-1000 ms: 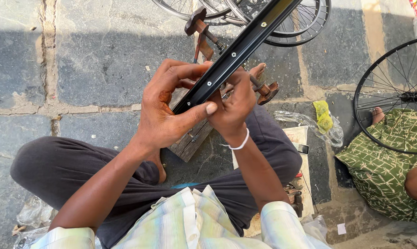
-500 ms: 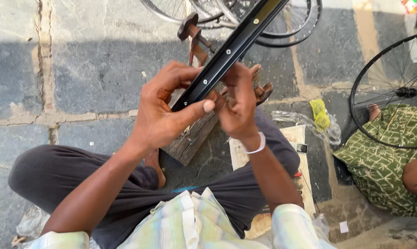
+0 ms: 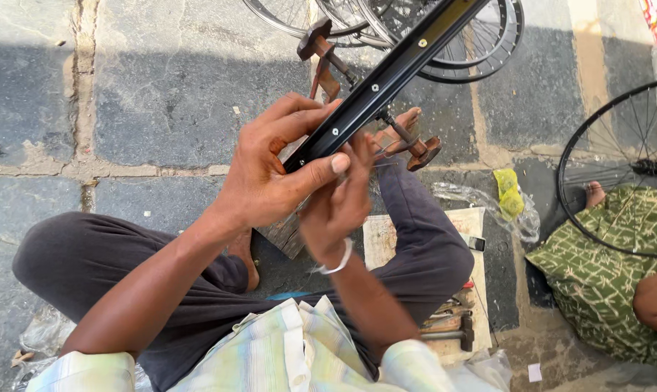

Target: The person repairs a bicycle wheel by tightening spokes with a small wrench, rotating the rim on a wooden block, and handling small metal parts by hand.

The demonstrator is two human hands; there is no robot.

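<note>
Head view: left hand (image 3: pixel 270 174) is clamping the black wheel rim (image 3: pixel 386 76); just beneath that grip, right hand (image 3: pixel 339 207) is pinching a thin spoke (image 3: pixel 386 149).

The rim (image 3: pixel 386 76) crosses above the person's lap; a spoked wheel (image 3: pixel 626 167) lies to the right on the floor (image 3: pixel 161 80), a hammer (image 3: pixel 448 334) beside the right knee.

Left hand (image 3: pixel 270 170) raised, fingers curled, thumb pressed in a closed grip; right hand (image 3: pixel 339 207) just beside, fingers pinched, wrist bent.
</note>
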